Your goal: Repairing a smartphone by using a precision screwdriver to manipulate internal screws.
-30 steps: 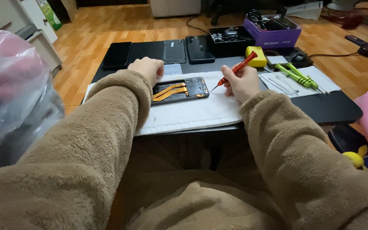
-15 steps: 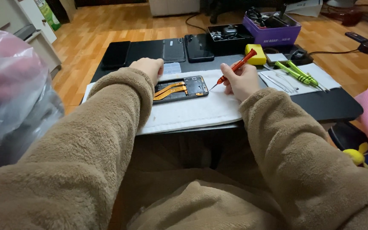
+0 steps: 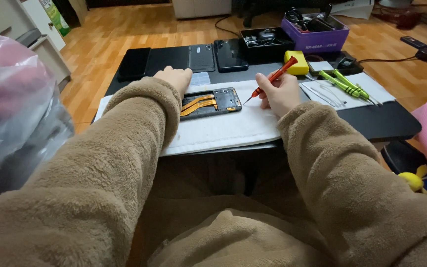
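Right hand [image 3: 278, 91] pinches slim orange-handled screwdriver [image 3: 274, 77], tip angled down just right of opened black phone chassis with orange flex cables [image 3: 210, 103]. Left hand [image 3: 175, 79] rests flat, fingers together, on chassis's left end.

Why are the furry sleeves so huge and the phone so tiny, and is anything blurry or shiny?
Head view: the wide lens sits close to the sleeves, so they swell, while the opened phone farther off looks small. The plastic bag at the edge is soft and blurry and catches pale glare. Warm room light falls evenly; the left hand, right hand and red screwdriver look fairly sharp.
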